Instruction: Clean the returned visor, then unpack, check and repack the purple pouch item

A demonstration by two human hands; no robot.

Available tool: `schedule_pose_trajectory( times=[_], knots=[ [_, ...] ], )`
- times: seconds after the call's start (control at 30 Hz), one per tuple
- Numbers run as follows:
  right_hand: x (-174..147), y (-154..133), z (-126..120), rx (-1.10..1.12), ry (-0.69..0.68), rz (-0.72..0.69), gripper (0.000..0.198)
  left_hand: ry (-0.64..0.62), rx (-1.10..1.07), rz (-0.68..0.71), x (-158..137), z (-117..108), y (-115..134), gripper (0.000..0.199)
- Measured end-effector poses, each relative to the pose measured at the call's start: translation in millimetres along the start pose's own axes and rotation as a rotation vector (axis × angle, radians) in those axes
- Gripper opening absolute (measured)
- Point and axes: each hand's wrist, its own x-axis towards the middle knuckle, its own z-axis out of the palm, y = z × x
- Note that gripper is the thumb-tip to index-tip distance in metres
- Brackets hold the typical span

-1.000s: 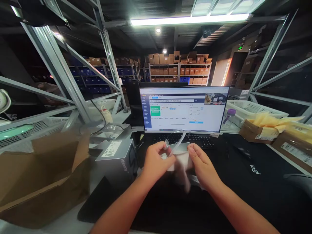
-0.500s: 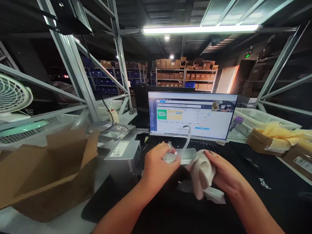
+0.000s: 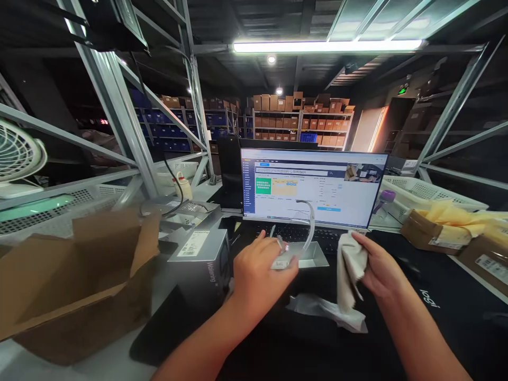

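My left hand (image 3: 260,272) is closed around a clear plastic piece with a curved tube (image 3: 311,225); its exact kind is hard to tell, as my fingers cover part of it. The tube arches up in front of the monitor. My right hand (image 3: 381,270) pinches a light grey cloth (image 3: 349,267), which hangs down from the fingers. Beneath the cloth, a crumpled whitish wrapper (image 3: 317,307) lies on the black mat. An open silver-grey box part (image 3: 315,256) sits just beyond my left hand. Left of that hand stands a grey box marked "Watering" (image 3: 202,270).
An open cardboard box (image 3: 87,312) stands at the left. The monitor (image 3: 293,185) and keyboard (image 3: 329,241) are at the back of the desk. Cardboard boxes with yellow wrapping (image 3: 436,233) and a white basket (image 3: 436,190) occupy the right side.
My right hand has moved right with the cloth, away from the plastic piece, and the cloth now hangs longer. My left hand keeps its hold and has shifted slightly.
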Motion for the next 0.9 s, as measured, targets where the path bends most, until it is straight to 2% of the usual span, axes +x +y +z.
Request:
schedule_pose_trajectory(
  times=[0.1, 0.2, 0.27, 0.37, 0.43, 0.5, 0.63, 0.77, 0.9],
  knots=[
    [-23, 15, 22, 0.122, 0.068, -0.031, 0.025, 0.024, 0.042, 0.037, -1, 4, 1, 0.008],
    [-58, 36, 45, 0.083, -0.121, -0.068, 0.029, 0.019, 0.086, 0.07, -4, 7, 4, 0.006],
    [-76, 45, 51, -0.054, -0.292, -0.145, 0.033, -0.006, 0.085, 0.084, -6, 7, 6, 0.006],
    [-83, 44, 45, -0.263, -0.525, -0.31, 0.045, -0.025, 0.055, 0.097, -7, 4, 10, 0.008],
    [-78, 36, 39, -0.324, -0.594, -0.349, 0.044, -0.024, 0.05, 0.1, -7, 2, 13, 0.009],
    [-72, 29, 37, -0.367, -0.564, -0.378, 0.032, -0.028, 0.052, 0.113, -8, 1, 16, 0.012],
    [-71, 35, 49, -0.377, -0.364, -0.514, 0.007, -0.045, 0.1, 0.167, -14, 5, 21, 0.015],
    [-81, 51, 60, -0.322, -0.122, -0.549, 0.009, 0.041, 0.138, 0.236, -23, 13, 25, 0.011],
    [-83, 40, 60, -0.167, -0.063, -0.414, 0.015, 0.145, 0.07, 0.295, -32, 22, 29, 0.008]
  ],
)
